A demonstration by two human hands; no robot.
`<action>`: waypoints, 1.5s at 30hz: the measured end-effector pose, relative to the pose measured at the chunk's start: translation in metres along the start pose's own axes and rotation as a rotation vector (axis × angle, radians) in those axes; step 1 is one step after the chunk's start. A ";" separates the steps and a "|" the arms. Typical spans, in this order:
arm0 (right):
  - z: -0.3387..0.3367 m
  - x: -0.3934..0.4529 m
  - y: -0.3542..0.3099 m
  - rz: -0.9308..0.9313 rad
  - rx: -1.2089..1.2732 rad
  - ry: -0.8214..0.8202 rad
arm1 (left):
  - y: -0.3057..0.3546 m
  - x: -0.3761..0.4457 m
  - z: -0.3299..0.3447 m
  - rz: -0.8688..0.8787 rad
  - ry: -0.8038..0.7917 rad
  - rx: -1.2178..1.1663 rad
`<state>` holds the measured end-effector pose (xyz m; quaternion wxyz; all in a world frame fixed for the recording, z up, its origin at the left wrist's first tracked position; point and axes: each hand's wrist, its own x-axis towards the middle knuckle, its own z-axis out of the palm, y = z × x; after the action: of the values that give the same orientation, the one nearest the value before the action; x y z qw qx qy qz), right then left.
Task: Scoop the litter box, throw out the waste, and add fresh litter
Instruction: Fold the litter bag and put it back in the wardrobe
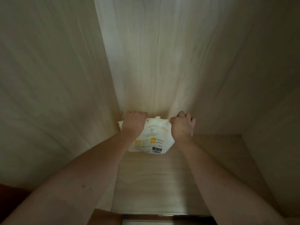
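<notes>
A white litter bag (151,140) with yellow print and a barcode stands at the back of a pale wooden cabinet shelf (155,184). My left hand (134,123) grips the bag's top left corner, fingers curled over it. At the top right corner, my right hand (182,125) grips the bag's upper edge. Both forearms reach deep into the cabinet. No litter box or scoop is in view.
The cabinet's left wall (56,95), back panel (154,54) and right wall (251,70) close in around the bag. A step in the right wall (235,138) narrows the space. The shelf's front edge (159,214) lies at the bottom.
</notes>
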<state>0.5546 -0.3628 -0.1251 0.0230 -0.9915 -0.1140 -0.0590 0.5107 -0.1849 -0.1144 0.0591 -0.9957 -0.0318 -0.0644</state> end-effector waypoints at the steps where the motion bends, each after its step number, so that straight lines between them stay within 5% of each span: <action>1: 0.004 0.002 -0.002 -0.007 -0.013 -0.019 | -0.004 0.000 0.004 -0.006 -0.022 0.022; 11: 0.014 0.017 -0.018 0.000 0.058 -0.097 | -0.016 0.002 0.020 -0.014 -0.007 0.094; 19: 0.023 0.018 -0.021 -0.106 0.166 -0.080 | -0.009 -0.006 0.042 -0.087 -0.075 -0.097; 27: 0.051 0.002 -0.017 -0.218 0.029 -0.315 | -0.015 -0.020 0.063 -0.062 -0.421 -0.075; 35: 0.059 0.013 -0.012 -0.155 -0.077 -0.513 | -0.009 -0.035 0.068 -0.045 -0.355 -0.089; 45: 0.034 -0.015 -0.030 -0.039 0.095 -0.256 | 0.017 -0.046 0.048 -0.051 -0.202 0.042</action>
<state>0.5371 -0.3349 -0.1594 0.0542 -0.9863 -0.1380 0.0730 0.4723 -0.1981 -0.1692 0.0750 -0.9945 -0.0642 0.0357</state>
